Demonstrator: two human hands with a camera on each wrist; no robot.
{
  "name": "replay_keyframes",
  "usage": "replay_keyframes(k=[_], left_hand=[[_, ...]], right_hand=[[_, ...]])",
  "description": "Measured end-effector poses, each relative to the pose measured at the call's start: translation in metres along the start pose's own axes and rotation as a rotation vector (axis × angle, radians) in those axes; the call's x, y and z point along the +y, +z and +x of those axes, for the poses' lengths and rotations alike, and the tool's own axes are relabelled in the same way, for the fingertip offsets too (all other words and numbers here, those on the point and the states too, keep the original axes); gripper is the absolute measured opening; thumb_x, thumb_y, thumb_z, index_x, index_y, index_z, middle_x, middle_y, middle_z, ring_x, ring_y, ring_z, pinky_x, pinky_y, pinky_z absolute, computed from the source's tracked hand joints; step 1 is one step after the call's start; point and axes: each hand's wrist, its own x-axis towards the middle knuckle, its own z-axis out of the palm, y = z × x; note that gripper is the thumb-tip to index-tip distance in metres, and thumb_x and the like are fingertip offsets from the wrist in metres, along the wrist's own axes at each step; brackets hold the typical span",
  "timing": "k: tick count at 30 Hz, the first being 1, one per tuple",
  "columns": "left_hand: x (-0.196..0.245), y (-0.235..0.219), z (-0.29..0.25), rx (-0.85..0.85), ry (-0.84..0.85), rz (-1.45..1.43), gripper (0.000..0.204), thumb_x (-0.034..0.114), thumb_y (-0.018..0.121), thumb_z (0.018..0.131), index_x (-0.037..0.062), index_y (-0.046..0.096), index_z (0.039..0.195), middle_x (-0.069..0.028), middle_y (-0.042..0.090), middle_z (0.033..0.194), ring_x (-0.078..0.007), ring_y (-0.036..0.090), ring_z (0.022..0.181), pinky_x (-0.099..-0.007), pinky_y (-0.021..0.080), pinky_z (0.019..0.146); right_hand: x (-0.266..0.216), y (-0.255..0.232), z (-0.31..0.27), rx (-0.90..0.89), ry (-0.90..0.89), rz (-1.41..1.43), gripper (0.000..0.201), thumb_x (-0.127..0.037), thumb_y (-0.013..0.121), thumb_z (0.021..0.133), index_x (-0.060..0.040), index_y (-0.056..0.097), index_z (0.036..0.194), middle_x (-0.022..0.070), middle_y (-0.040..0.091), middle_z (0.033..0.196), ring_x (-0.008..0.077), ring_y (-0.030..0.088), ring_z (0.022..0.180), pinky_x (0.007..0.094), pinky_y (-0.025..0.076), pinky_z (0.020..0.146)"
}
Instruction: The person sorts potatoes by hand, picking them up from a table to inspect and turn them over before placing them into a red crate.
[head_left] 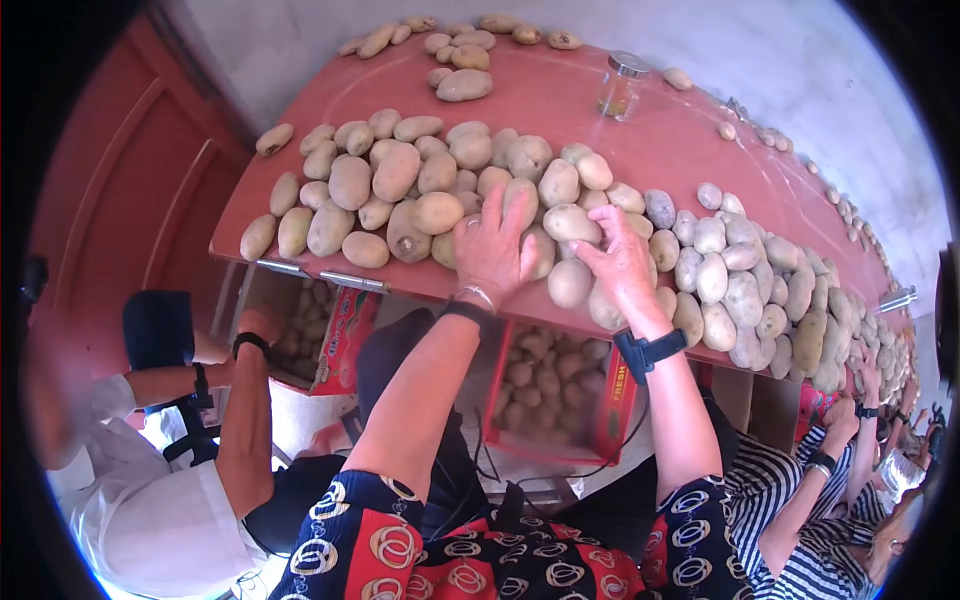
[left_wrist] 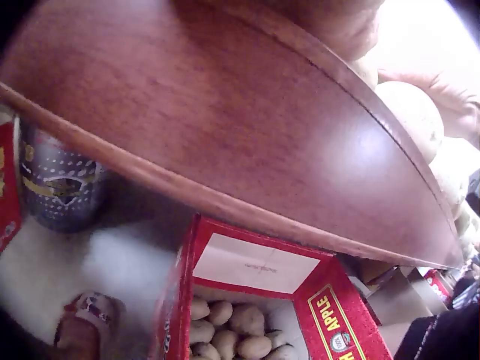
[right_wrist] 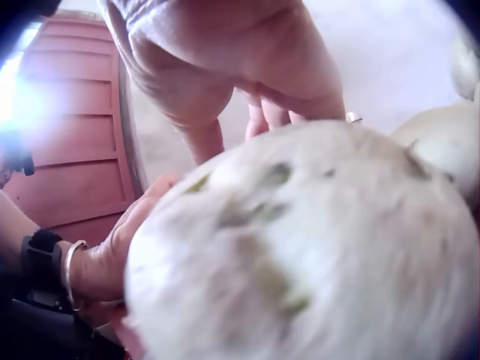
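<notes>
Many potatoes lie heaped along the near edge of the red table. My left hand [head_left: 493, 245] rests on the heap, its fingers extended over the potatoes and touching an upright one [head_left: 521, 203]. To its right, my right hand [head_left: 622, 262] pinches a pale oval potato [head_left: 572, 224] by its right end, thumb below and fingers above. A rounder potato [head_left: 570, 283] sits just under that thumb. In the right wrist view a large pitted potato [right_wrist: 300, 247] fills the foreground and hides the fingertips of the right hand [right_wrist: 232, 67].
Below the table edge stand red cardboard boxes of potatoes, one in front of me [head_left: 617, 420] and one at left [head_left: 345, 340]. A lidded glass jar [head_left: 620, 88] stands farther back on the table [head_left: 540, 95]. People work close on both sides.
</notes>
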Motion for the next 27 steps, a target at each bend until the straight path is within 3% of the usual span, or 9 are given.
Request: replay_keyframes(k=[5, 7, 10, 12, 13, 20, 23, 26, 27], left_hand=[[-0.003, 0.007, 0.0, 0.074, 0.061, 0.019, 0.064, 0.045, 0.058, 0.078, 0.0159, 0.045, 0.133, -0.014, 0.041, 0.138, -0.0306, 0.061, 0.091, -0.0446, 0.041, 0.08], [-0.002, 0.006, -0.001, 0.047, 0.027, 0.057, 0.066, 0.055, 0.056, 0.077, 0.0186, 0.047, 0.131, -0.0129, 0.042, 0.136, -0.0292, 0.062, 0.088, -0.0448, 0.04, 0.079], [0.001, 0.007, 0.003, 0.073, 0.04, 0.063, 0.064, 0.054, 0.054, 0.08, 0.0164, 0.046, 0.131, -0.0126, 0.042, 0.137, -0.0314, 0.058, 0.103, -0.0458, 0.041, 0.083], [0.001, 0.006, 0.003, 0.058, 0.042, 0.059, 0.064, 0.054, 0.055, 0.079, 0.0171, 0.046, 0.131, -0.0116, 0.043, 0.136, -0.0299, 0.055, 0.108, -0.0458, 0.041, 0.084], [0.0, 0.006, 0.004, 0.062, 0.04, 0.039, 0.063, 0.053, 0.055, 0.079, 0.0174, 0.047, 0.13, -0.0113, 0.043, 0.136, -0.0297, 0.055, 0.109, -0.046, 0.041, 0.085], [-0.002, 0.009, 0.003, 0.106, 0.06, 0.034, 0.061, 0.05, 0.057, 0.079, 0.018, 0.047, 0.13, -0.0112, 0.043, 0.135, -0.0301, 0.056, 0.107, -0.0461, 0.041, 0.085], [-0.002, 0.009, 0.002, 0.109, 0.062, 0.014, 0.061, 0.05, 0.056, 0.079, 0.0175, 0.047, 0.13, -0.012, 0.043, 0.135, -0.0305, 0.055, 0.108, -0.0468, 0.04, 0.085], [0.001, 0.003, 0.002, 0.053, 0.028, 0.009, 0.061, 0.048, 0.056, 0.08, 0.0169, 0.047, 0.131, -0.0129, 0.042, 0.136, -0.0316, 0.056, 0.107, -0.0477, 0.04, 0.084], [0.0, 0.003, 0.002, 0.038, 0.024, 0.016, 0.062, 0.047, 0.056, 0.079, 0.0159, 0.045, 0.132, -0.0137, 0.042, 0.137, -0.0324, 0.057, 0.105, -0.0481, 0.039, 0.084]], right_hand=[[0.015, -0.001, 0.017, -0.021, -0.096, 0.209, 0.034, -0.01, 0.074, 0.07, -0.0015, 0.055, 0.097, 0.0145, 0.066, 0.093, 0.0212, 0.064, 0.091, 0.0323, 0.049, 0.081], [0.007, 0.001, 0.02, 0.021, -0.184, -0.02, 0.031, -0.014, 0.074, 0.071, -0.0012, 0.056, 0.093, 0.0134, 0.064, 0.083, 0.0186, 0.063, 0.08, 0.0334, 0.049, 0.069], [0.01, -0.003, 0.013, -0.021, -0.27, -0.164, 0.029, -0.021, 0.072, 0.074, -0.0021, 0.053, 0.085, 0.0145, 0.062, 0.075, 0.0298, 0.061, 0.071, 0.0395, 0.047, 0.065], [0.002, -0.008, 0.011, -0.159, -0.107, -0.279, 0.029, -0.024, 0.071, 0.075, -0.0026, 0.053, 0.082, 0.0159, 0.062, 0.078, 0.0337, 0.061, 0.075, 0.0408, 0.048, 0.069], [0.001, -0.008, 0.013, -0.158, -0.099, -0.304, 0.028, -0.024, 0.071, 0.077, -0.0042, 0.052, 0.082, 0.0064, 0.056, 0.068, 0.0186, 0.055, 0.064, 0.0344, 0.044, 0.061], [-0.01, -0.015, 0.016, -0.118, -0.128, -0.265, 0.024, -0.025, 0.07, 0.08, -0.0065, 0.056, 0.086, 0.0037, 0.059, 0.072, 0.0124, 0.053, 0.063, 0.0311, 0.043, 0.058], [-0.03, -0.035, -0.002, -0.04, -0.188, 0.066, 0.024, -0.023, 0.069, 0.08, -0.0012, 0.06, 0.085, 0.0073, 0.062, 0.071, 0.0141, 0.061, 0.067, 0.03, 0.048, 0.059], [-0.038, -0.057, -0.043, -0.739, 0.014, 0.599, 0.018, -0.019, 0.064, 0.088, -0.0019, 0.061, 0.085, 0.0041, 0.064, 0.079, 0.0091, 0.06, 0.071, 0.0224, 0.047, 0.063], [-0.032, -0.049, -0.062, -0.795, 0.128, 0.482, 0.018, -0.019, 0.063, 0.087, -0.0015, 0.062, 0.086, 0.0047, 0.064, 0.077, 0.0102, 0.061, 0.071, 0.0236, 0.049, 0.065]])
